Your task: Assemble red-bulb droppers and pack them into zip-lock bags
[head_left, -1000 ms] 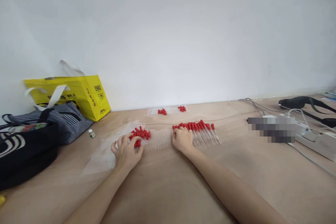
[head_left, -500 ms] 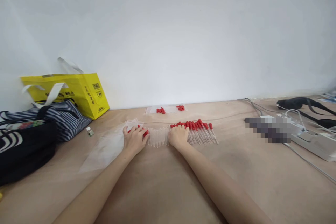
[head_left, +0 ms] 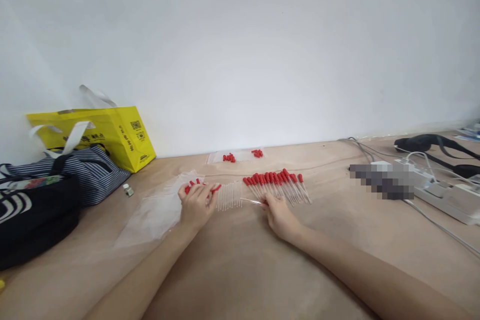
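Right hand [head_left: 282, 216] pinches a thin, clear tube [head_left: 250, 201] pointing left; left hand [head_left: 198, 205] grips a small red bulb [head_left: 216, 188] beside a flat, translucent plastic bag [head_left: 146, 215]. Beyond both hands, a clear, rectangular pouch [head_left: 213, 158] bears red bulbs, inside or on top unclear. Left of the left hand, a black fabric bag [head_left: 45, 225] holds something multicoloured [head_left: 32, 183].

I have a light brown worktop [head_left: 232, 270] running up to the wall. In the middle I see a row of clear tubes [head_left: 229, 196], with red-capped droppers [head_left: 276, 178] fanned out on their right and a crumpled plastic sheet [head_left: 146, 217] on their left. A flat clear bag [head_left: 243, 156] lies behind. Far left I've got a small bottle [head_left: 128, 190], a yellow bag [head_left: 129, 135], a striped bag [head_left: 103, 172] and a black bag [head_left: 41, 222]; far right, a pale power strip [head_left: 446, 200].
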A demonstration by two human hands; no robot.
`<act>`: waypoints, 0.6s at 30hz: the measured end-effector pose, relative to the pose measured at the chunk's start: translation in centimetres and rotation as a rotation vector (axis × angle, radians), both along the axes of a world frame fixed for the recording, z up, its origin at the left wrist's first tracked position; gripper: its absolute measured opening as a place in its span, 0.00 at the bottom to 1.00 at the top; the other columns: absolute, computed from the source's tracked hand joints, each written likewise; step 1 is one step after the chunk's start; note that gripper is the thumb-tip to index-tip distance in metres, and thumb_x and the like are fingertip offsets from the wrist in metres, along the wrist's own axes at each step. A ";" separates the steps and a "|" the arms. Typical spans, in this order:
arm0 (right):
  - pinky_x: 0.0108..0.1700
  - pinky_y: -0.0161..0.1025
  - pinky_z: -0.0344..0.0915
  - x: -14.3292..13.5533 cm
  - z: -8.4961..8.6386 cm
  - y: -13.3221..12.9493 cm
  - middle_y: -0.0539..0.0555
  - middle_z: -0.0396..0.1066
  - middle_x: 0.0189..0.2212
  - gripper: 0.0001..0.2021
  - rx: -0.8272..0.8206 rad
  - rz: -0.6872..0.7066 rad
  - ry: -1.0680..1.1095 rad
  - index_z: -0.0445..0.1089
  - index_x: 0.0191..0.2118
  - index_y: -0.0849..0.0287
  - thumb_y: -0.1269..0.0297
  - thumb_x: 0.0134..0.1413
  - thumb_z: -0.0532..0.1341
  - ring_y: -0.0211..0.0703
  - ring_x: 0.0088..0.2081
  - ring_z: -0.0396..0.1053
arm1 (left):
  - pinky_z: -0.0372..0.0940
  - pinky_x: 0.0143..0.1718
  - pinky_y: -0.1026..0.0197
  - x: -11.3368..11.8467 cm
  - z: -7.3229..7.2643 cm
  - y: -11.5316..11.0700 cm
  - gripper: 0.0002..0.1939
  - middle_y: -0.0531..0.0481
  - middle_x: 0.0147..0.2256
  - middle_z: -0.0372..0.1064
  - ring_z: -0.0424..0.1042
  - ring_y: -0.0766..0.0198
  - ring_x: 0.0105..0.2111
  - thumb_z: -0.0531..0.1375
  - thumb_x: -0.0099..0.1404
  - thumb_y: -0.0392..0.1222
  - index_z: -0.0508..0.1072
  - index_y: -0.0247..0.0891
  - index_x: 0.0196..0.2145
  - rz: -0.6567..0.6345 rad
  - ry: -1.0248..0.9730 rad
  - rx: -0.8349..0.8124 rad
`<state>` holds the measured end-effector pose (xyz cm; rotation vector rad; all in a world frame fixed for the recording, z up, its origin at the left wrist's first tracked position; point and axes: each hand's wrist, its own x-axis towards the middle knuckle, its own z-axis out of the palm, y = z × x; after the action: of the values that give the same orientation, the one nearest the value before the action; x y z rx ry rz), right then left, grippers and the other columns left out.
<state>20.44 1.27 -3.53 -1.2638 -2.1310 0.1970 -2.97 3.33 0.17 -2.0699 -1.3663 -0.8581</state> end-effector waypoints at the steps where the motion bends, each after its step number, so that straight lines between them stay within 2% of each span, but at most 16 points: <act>1: 0.37 0.38 0.53 0.8 -0.3 -0.4 0.54 0.67 0.30 0.13 0.027 0.019 0.021 0.61 0.39 0.62 0.79 0.51 0.45 0.40 0.30 0.61 | 0.46 0.47 0.49 0.3 -0.1 -1.0 0.09 0.48 0.29 0.73 0.69 0.60 0.32 0.51 0.60 0.39 0.70 0.38 0.35 -0.105 -0.032 -0.014; 4: 0.36 0.38 0.53 2.5 -0.5 -1.1 0.54 0.67 0.32 0.21 0.068 0.031 0.025 0.58 0.48 0.59 0.81 0.49 0.44 0.40 0.31 0.62 | 0.47 0.47 0.51 1.1 -0.5 -3.7 0.09 0.51 0.29 0.72 0.69 0.63 0.30 0.51 0.59 0.36 0.69 0.41 0.35 -0.334 -0.008 -0.204; 6: 0.36 0.39 0.53 3.0 -0.4 -1.4 0.54 0.67 0.32 0.22 0.068 0.025 -0.002 0.60 0.47 0.58 0.82 0.48 0.43 0.40 0.32 0.62 | 0.46 0.47 0.50 1.5 -0.9 -4.8 0.11 0.53 0.30 0.72 0.68 0.63 0.31 0.50 0.58 0.34 0.70 0.43 0.35 -0.400 0.018 -0.343; 9: 0.36 0.39 0.52 2.7 -0.1 -1.5 0.55 0.68 0.34 0.17 0.068 0.018 -0.012 0.62 0.42 0.60 0.81 0.50 0.44 0.41 0.33 0.63 | 0.47 0.45 0.49 1.9 -1.3 -5.1 0.14 0.53 0.32 0.70 0.68 0.62 0.33 0.50 0.56 0.32 0.70 0.43 0.35 -0.376 -0.002 -0.450; 14: 0.35 0.38 0.51 1.4 0.1 -1.3 0.52 0.69 0.31 0.07 0.067 0.031 0.011 0.62 0.34 0.59 0.71 0.56 0.48 0.40 0.31 0.64 | 0.52 0.40 0.52 2.5 -1.5 -4.2 0.08 0.52 0.30 0.69 0.67 0.60 0.33 0.52 0.60 0.40 0.71 0.42 0.31 -0.322 -0.074 -0.536; 16: 0.35 0.38 0.51 1.0 0.0 -1.3 0.52 0.69 0.31 0.07 0.074 0.048 0.028 0.62 0.34 0.59 0.70 0.56 0.48 0.39 0.31 0.64 | 0.52 0.40 0.53 2.6 -1.5 -4.0 0.08 0.52 0.30 0.69 0.67 0.60 0.33 0.52 0.61 0.41 0.70 0.40 0.29 -0.298 -0.109 -0.525; 18: 0.35 0.38 0.51 0.8 0.0 -1.4 0.52 0.69 0.33 0.09 0.092 0.074 0.044 0.63 0.38 0.58 0.71 0.56 0.48 0.39 0.32 0.64 | 0.52 0.41 0.53 2.6 -1.6 -4.0 0.07 0.52 0.30 0.70 0.66 0.60 0.34 0.51 0.61 0.40 0.68 0.40 0.29 -0.270 -0.144 -0.506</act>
<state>21.19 -0.10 -3.57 -1.1189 -2.1259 0.1553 -0.32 -0.65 -1.43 -2.6716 -1.5207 -0.8457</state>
